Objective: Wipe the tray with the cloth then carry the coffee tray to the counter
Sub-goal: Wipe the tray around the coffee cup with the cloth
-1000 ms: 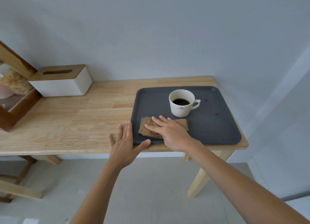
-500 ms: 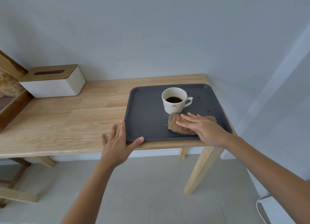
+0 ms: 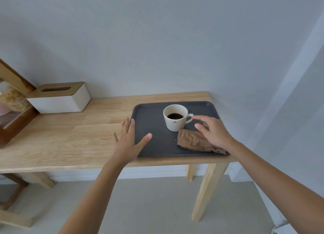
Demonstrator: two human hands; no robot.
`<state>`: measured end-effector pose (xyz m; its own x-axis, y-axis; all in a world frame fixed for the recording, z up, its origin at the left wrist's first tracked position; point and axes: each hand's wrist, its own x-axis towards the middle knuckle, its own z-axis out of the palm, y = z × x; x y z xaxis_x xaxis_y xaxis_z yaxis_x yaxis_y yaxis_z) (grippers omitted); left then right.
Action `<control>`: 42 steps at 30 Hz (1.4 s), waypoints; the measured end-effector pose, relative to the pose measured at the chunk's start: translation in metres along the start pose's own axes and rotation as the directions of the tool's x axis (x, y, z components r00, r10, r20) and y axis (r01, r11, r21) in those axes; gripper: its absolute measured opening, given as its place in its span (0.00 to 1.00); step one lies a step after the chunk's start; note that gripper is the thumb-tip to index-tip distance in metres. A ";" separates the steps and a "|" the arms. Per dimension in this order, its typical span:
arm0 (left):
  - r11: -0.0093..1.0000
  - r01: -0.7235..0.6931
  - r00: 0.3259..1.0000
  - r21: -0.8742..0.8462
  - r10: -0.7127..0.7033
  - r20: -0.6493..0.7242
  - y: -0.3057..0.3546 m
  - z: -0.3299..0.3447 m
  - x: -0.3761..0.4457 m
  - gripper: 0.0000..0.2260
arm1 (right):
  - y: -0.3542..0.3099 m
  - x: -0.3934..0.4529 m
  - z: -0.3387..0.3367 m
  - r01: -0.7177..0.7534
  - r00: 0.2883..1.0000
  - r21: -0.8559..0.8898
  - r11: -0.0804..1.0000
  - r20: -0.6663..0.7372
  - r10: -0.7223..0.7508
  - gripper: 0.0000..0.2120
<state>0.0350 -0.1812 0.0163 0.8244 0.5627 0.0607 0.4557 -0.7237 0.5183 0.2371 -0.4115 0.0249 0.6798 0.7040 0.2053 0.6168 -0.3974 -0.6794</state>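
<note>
A dark grey tray [image 3: 154, 114] lies at the right end of a wooden table [image 3: 70, 137]. On it stands a white cup [image 3: 175, 123] of black coffee, its handle pointing right. A folded brown cloth [image 3: 191, 141] lies on the tray's front right part. My right hand [image 3: 213, 130] presses on the cloth's right half, fingers spread and reaching towards the cup handle. My left hand [image 3: 128, 141] rests flat at the tray's left edge, with the thumb on the tray floor and the fingers along the rim.
A white tissue box with a wooden lid [image 3: 61, 99] stands at the table's back left. A dark wooden rack [image 3: 10, 121] with a jar of cereal [image 3: 12, 99] is at the far left. The wall is close behind and to the right.
My right hand has slid the cloth from the tray's front left past the cup to its right side. The left hand has stayed at the tray's left edge.
</note>
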 end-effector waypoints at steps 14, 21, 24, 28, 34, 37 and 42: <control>0.847 -0.026 0.998 -0.531 -0.007 -0.061 0.065 0.047 0.055 0.23 | -0.013 0.046 0.027 -0.151 0.987 0.250 0.957 -0.010 0.159 0.17; 0.857 -0.047 0.993 -0.513 -0.017 -0.119 0.023 0.020 0.060 0.22 | -0.038 0.072 0.060 -0.134 0.990 0.310 0.941 0.073 0.117 0.19; 0.854 -0.043 0.994 -0.518 -0.018 -0.112 0.007 0.004 0.064 0.19 | -0.051 0.083 0.076 -0.128 0.990 0.326 0.937 0.102 0.100 0.21; 0.854 -0.034 0.993 -0.520 -0.029 -0.111 -0.013 -0.007 0.069 0.21 | -0.065 0.094 0.094 -0.116 0.989 0.334 0.935 0.131 0.076 0.21; 0.870 -0.026 0.995 -0.493 -0.026 -0.098 -0.036 -0.009 0.073 0.22 | -0.072 0.099 0.108 -0.130 0.986 0.332 0.934 0.142 0.087 0.21; 0.892 -0.032 0.994 -0.450 -0.017 -0.104 -0.032 -0.007 0.066 0.22 | -0.074 0.096 0.105 -0.124 0.983 0.282 0.951 0.168 0.079 0.21; 0.988 0.137 0.976 -0.074 -0.147 -0.161 -0.006 0.021 0.032 0.34 | -0.059 0.069 0.074 -0.028 0.974 0.173 0.985 0.224 -0.011 0.23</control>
<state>0.0659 -0.1667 -0.0027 0.6834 0.7200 0.1207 0.5378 -0.6083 0.5837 0.2184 -0.2964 0.0272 0.5665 0.8225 0.0500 0.5196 -0.3094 -0.7964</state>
